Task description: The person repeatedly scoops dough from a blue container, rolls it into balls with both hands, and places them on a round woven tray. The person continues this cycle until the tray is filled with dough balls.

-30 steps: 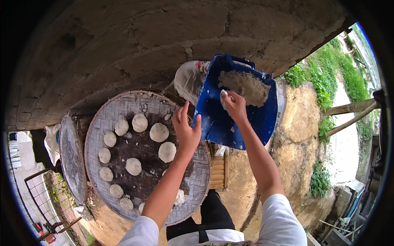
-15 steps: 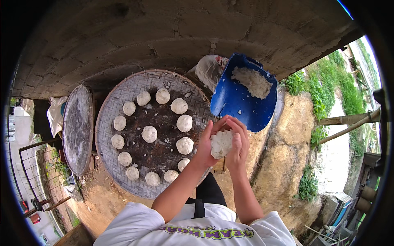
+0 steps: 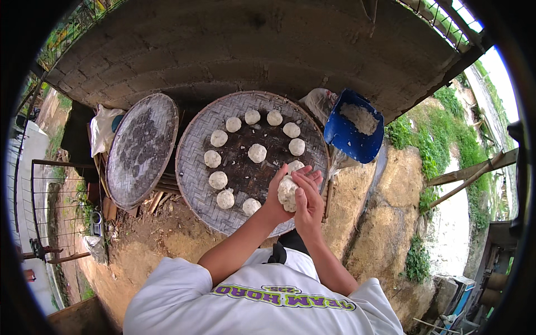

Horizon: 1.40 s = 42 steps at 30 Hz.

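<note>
Rough grey wall stands at the far side, and below it we see a big round woven tray with white balls set in a ring and one near its middle. Our white lump sits right between our two hands, over the tray's near right part. It looks a bit longer going away from us (our fingers hide some of it, so we cannot be sure). Both hands are just as near to it, for both touch it. Our left hand cups its left side, and our right hand hugs its right side, with fingers bent over the far end. So our hands are together, closed around the lump. Most of the ring lies ahead and to our left; the blue tub lies ahead and to our right.
</note>
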Motion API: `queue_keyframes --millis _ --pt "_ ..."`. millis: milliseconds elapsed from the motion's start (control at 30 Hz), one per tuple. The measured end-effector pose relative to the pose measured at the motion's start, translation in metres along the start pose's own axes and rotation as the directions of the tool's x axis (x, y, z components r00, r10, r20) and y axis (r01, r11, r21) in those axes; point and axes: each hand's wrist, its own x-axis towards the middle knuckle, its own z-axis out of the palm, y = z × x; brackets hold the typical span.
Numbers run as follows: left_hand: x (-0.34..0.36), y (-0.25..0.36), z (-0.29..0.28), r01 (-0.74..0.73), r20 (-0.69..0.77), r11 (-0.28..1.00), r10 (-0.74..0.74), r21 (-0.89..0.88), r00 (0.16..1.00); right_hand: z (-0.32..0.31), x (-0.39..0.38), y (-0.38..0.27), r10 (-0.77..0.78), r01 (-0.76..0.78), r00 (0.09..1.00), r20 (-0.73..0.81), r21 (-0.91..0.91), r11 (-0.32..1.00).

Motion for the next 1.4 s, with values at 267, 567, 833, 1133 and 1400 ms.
queue_keyframes --millis 267,567,833,1133,1400 --pt "-0.087 0.005 0.006 -0.09 -0.415 0.985 0.145 0.149 0.898 0.056 -0.046 -0.023 0.38 -0.349 0.925 0.005 0.407 0.844" --pt "-0.139 0.028 -0.019 0.159 -0.119 0.985 -0.151 0.061 0.981 0.074 -0.084 -0.045 -0.072 0.051 0.996 0.054 0.327 0.944" --pt "-0.15 0.032 -0.019 -0.1 -0.146 0.982 0.124 0.161 0.982 0.091 -0.109 -0.032 0.23 -0.198 0.973 -0.01 0.467 0.862" --pt "-0.145 0.045 -0.014 -0.161 -0.292 0.939 0.253 0.306 0.922 0.105 -0.084 -0.043 0.491 -0.36 0.871 -0.021 0.655 0.665" --pt "-0.156 0.052 -0.018 0.029 -0.328 0.96 0.067 0.279 0.942 0.11 -0.092 -0.031 0.138 -0.158 0.987 0.08 0.381 0.911"
